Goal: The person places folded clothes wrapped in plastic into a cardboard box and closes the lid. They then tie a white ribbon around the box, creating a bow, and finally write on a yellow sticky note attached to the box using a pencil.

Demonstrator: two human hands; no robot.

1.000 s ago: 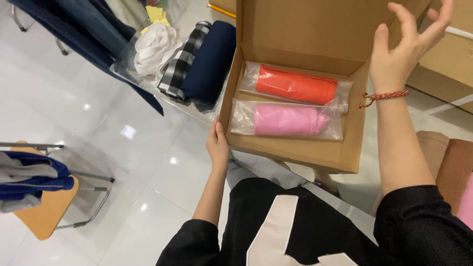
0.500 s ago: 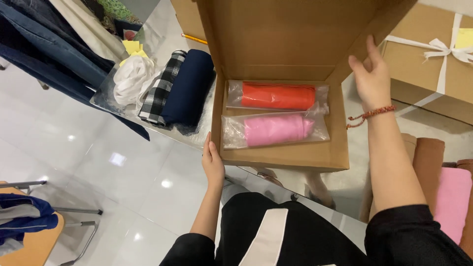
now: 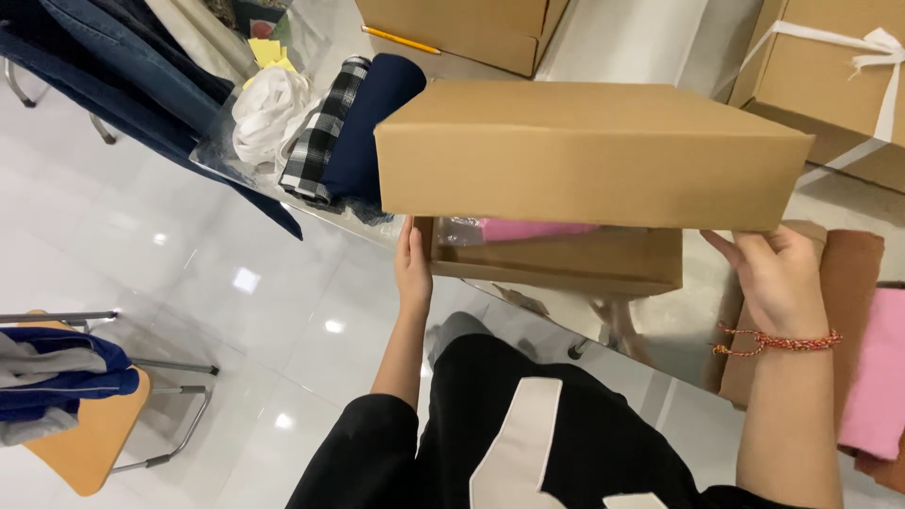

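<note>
Glossy white tile floor with lamp reflections fills left of frame; orange-seated metal chair lower left; glass tabletop centre right
</note>
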